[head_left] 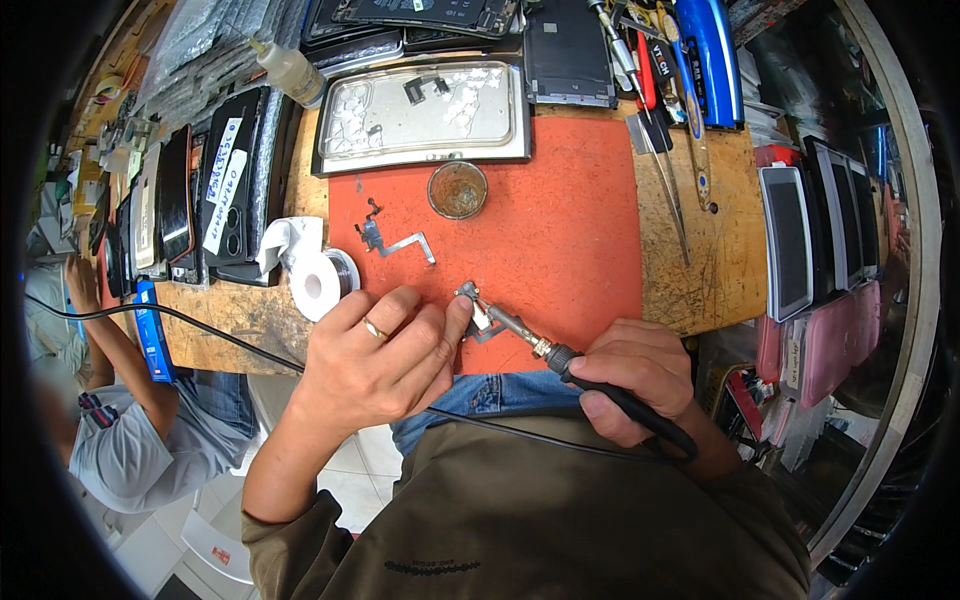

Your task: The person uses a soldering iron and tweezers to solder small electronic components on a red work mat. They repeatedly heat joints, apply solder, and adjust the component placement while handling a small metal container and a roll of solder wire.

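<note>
My right hand [637, 380] is wrapped round the black handle of a soldering iron [510, 322], whose tip reaches a small electronic part with a flex cable [468, 291] on the orange mat [560, 220]. My left hand [385, 345], with a ring on one finger, is closed at that same part, its index fingertip pressed against it; the thumb side is partly hidden. Farther off lies another small part with a bent flex strip [405, 243]. A small round pot [457, 190] with a brownish inside stands beyond. Left of my hand is a spool of solder wire [322, 283].
A shallow tray [420, 115] with white scraps is at the back, beside a squeeze bottle [290, 73]. Long tweezers [668, 190] and hand tools lie right. Phones [230, 180] stack left. The iron's cord [200, 322] crosses my front. A co-worker [150, 420] sits at left.
</note>
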Motion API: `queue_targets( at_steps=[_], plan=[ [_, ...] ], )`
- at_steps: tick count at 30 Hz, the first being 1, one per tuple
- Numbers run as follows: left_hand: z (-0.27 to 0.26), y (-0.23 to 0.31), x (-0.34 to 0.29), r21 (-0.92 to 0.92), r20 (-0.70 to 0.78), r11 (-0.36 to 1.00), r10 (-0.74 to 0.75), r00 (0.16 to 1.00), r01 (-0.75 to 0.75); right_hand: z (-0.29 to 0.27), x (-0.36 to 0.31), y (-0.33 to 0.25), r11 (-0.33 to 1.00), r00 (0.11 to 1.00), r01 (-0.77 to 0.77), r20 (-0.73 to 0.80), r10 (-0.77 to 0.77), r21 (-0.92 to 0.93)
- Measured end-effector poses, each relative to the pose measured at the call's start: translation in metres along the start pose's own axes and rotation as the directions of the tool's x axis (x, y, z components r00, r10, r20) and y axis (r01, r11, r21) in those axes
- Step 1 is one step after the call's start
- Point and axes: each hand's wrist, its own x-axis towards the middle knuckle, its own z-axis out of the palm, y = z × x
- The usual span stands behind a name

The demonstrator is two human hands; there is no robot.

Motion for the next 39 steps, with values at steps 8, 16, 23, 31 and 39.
queue_targets(
  at_steps=[8,16,23,31,39],
  plan=[
    [0.001,-0.001,0.001,-0.004,-0.017,1.0,-0.006,1.0,0.005,0.0,-0.002,-0.001,1.0,0.999,-0.007,-0.036,0.007,0.014],
    [0.0,0.001,0.009,-0.278,0.002,0.939,-0.211,0.977,0.204,-0.003,-0.007,-0.004,0.999,0.992,-0.03,-0.12,0.031,0.011],
    [-0.003,0.011,0.008,-0.184,-0.027,0.932,-0.321,0.947,0.311,-0.022,-0.026,-0.007,0.989,0.938,-0.134,-0.33,0.106,-0.065],
    [-0.004,0.013,0.007,-0.062,-0.028,0.963,-0.266,0.964,0.264,-0.038,-0.049,-0.007,0.956,0.777,-0.288,-0.571,0.266,0.054],
    [-0.003,0.017,0.009,-0.064,-0.002,0.968,-0.245,0.97,0.244,-0.044,-0.055,-0.001,0.939,0.718,-0.34,-0.631,0.295,0.052]
  ],
)
